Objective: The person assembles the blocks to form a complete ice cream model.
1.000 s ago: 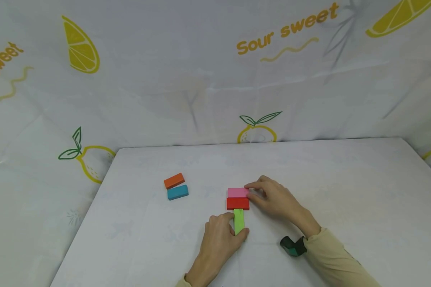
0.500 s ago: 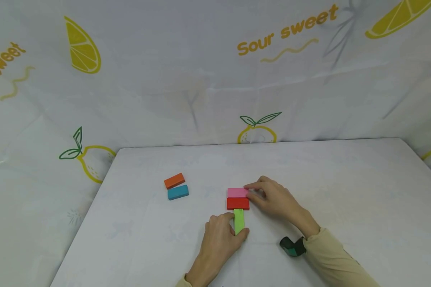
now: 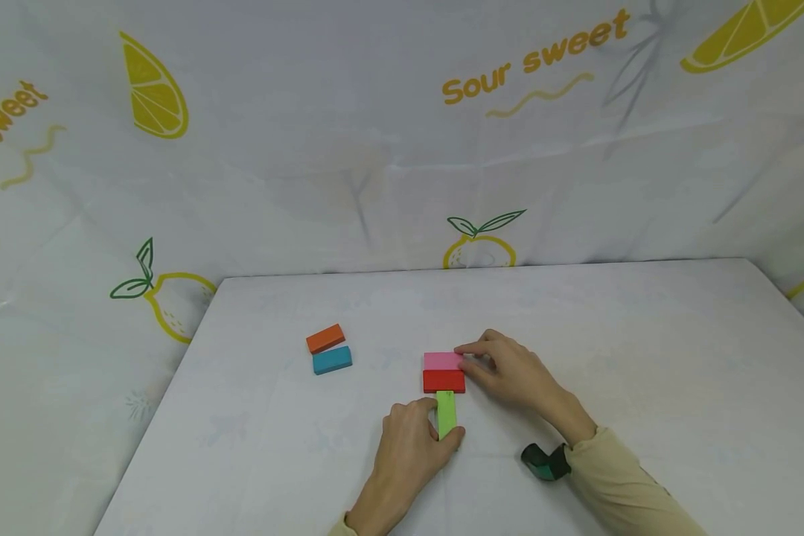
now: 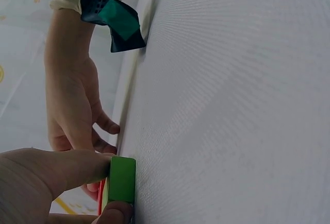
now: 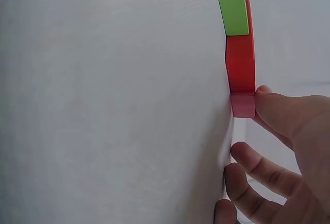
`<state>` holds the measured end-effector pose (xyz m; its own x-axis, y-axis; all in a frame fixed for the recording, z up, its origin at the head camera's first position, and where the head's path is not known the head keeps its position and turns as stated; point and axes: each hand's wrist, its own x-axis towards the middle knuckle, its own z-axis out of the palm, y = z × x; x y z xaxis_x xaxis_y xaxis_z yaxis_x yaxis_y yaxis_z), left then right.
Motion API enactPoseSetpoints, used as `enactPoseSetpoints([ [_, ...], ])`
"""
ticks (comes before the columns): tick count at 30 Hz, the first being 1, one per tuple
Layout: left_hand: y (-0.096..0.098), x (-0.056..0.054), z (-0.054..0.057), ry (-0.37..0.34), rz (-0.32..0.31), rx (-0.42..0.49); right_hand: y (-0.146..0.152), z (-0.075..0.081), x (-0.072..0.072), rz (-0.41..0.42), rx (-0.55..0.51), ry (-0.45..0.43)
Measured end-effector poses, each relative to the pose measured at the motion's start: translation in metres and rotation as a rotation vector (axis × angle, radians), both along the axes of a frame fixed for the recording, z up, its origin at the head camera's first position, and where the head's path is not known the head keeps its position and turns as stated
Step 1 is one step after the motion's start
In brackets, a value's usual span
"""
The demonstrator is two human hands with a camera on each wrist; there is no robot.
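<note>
In the head view, three small blocks lie flat together near the table's middle. The pink block [image 3: 440, 361] is farthest, the red block [image 3: 444, 382] lies along its near side, and the light green block [image 3: 446, 411] points lengthwise from the red one toward the person. My left hand [image 3: 405, 439] pinches the green block, forefinger near its far end and thumb at its near end. With thumb and forefinger, my right hand [image 3: 512, 376] pinches the right end of the pink block. The right wrist view shows that thumb [image 5: 273, 108] against the pink block, its other fingers spread lower.
Left of the group lie an orange block [image 3: 324, 339] and a blue block [image 3: 332, 360], close together at a slant. A black and green wrist device [image 3: 546, 462] sits by the right sleeve. The white table [image 3: 643, 335] meets a lemon-printed cloth [image 3: 295, 186] behind.
</note>
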<state>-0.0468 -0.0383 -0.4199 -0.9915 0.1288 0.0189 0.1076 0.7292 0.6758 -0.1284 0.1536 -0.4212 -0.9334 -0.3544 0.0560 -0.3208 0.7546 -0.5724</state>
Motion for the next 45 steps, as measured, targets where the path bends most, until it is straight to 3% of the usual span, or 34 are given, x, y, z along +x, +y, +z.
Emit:
enactPoseSetpoints([
  [45,0.0013,0.0002,0.0006,0.0,0.004,0.003,-0.0053,0.0004,0.0012,-0.017,0.008,0.004],
])
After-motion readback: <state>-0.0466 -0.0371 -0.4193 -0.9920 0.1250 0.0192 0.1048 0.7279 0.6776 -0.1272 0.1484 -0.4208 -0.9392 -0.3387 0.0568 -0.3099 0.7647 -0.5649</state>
